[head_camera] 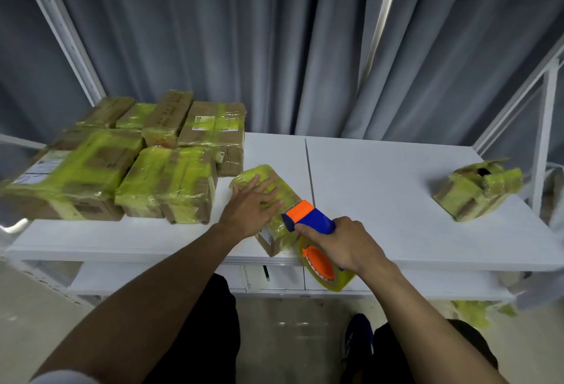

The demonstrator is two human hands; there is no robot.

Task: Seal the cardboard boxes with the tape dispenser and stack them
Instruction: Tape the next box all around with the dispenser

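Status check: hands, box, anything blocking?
Left grip flat on small taped box. Right grip holds tape dispenser, blade end at the box. Sealed boxes piled left, crumpled box far right; neither in the way.

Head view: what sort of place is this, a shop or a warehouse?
Likely a small parcel-packing station, perhaps a staged one. Taped boxes are piled on a white table, the right hand holds a tape dispenser at another box, and a grey curtain hangs behind.
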